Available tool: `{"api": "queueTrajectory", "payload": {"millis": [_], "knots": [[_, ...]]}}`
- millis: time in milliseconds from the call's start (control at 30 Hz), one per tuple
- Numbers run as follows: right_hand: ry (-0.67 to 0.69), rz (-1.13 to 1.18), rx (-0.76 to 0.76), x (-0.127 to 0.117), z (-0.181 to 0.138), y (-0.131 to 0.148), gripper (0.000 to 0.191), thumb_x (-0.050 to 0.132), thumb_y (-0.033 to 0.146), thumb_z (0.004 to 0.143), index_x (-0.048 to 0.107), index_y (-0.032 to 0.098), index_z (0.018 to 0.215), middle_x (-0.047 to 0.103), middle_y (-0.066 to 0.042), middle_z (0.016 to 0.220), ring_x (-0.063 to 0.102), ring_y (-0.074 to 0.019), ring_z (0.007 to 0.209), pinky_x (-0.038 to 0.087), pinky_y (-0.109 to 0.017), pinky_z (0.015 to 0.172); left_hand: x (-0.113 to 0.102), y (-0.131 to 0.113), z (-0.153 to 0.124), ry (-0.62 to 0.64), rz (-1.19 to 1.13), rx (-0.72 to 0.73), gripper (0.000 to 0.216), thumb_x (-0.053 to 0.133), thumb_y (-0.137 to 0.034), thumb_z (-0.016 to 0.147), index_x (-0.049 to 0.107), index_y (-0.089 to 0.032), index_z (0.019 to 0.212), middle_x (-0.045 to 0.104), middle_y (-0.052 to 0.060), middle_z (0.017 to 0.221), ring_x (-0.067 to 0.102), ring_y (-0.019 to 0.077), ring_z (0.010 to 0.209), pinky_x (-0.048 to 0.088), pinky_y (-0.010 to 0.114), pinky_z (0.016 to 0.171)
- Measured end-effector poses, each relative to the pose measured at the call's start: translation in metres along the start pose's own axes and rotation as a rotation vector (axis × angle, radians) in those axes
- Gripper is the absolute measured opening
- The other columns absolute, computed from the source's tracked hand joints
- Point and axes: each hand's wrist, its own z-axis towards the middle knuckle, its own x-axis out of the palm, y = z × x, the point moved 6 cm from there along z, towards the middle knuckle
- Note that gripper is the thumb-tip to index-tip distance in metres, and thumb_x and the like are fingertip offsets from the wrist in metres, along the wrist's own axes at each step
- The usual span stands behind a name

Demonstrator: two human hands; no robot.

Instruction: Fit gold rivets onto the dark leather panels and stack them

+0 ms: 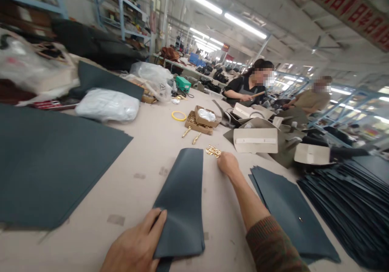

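My left hand (pixel 136 245) lies flat at the near left edge of a dark grey folded leather piece (pixel 182 199) on the beige table, fingers pressing its lower corner. My right hand (pixel 227 163) reaches forward past the piece's far right corner, fingers curled at a small heap of gold metal fittings (pixel 212 150); whether it grips any is hidden by the hand.
A large dark sheet (pixel 51 162) lies left, a stack of dark cut pieces (pixel 291 211) right, and more stacked pieces (pixel 355 207) far right. Cardboard boxes of fittings (pixel 201 121), a yellow ring (pixel 178 116), and beige parts (pixel 255 140) sit ahead. Two people work at the far end.
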Motion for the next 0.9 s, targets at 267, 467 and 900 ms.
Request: {"api": "queueTrajectory", "payload": {"millis": [267,467,900], "knots": [[0.324,0.766,-0.211,-0.004,-0.104,0.084,0.031,0.057,0.042,0.082,0.065,0.013,0.092,0.064,-0.003,0.07,0.061,-0.0137,0.063,0.053,-0.025,0.062,0.002,-0.001,-0.003,0.128,-0.274,-0.031,0.067,0.04,-0.005,0.068,0.046,-0.011,0.135,0.053,0.018,0.135,0.06,0.0291,0.108,0.054,0.047,0.089],[0.582,0.694,-0.405,0.027,-0.163,0.15,0.012,0.057,0.024,0.078,0.067,0.017,0.075,0.063,0.001,0.063,0.056,-0.0094,0.057,0.043,-0.021,0.055,-0.008,0.001,-0.005,0.099,-0.35,-0.032,0.055,0.04,-0.005,0.069,0.055,-0.014,0.121,0.061,0.013,0.114,0.061,0.0285,0.097,0.054,0.049,0.083],[0.634,0.497,-0.432,0.024,-0.158,0.17,0.012,0.058,0.017,0.07,0.07,0.018,0.07,0.066,0.002,0.063,0.057,-0.0085,0.058,0.039,-0.019,0.054,-0.001,0.0,-0.006,0.068,-0.37,0.003,0.05,0.04,-0.007,0.074,0.057,-0.014,0.12,0.063,0.014,0.114,0.062,0.0285,0.095,0.056,0.048,0.08]]}}
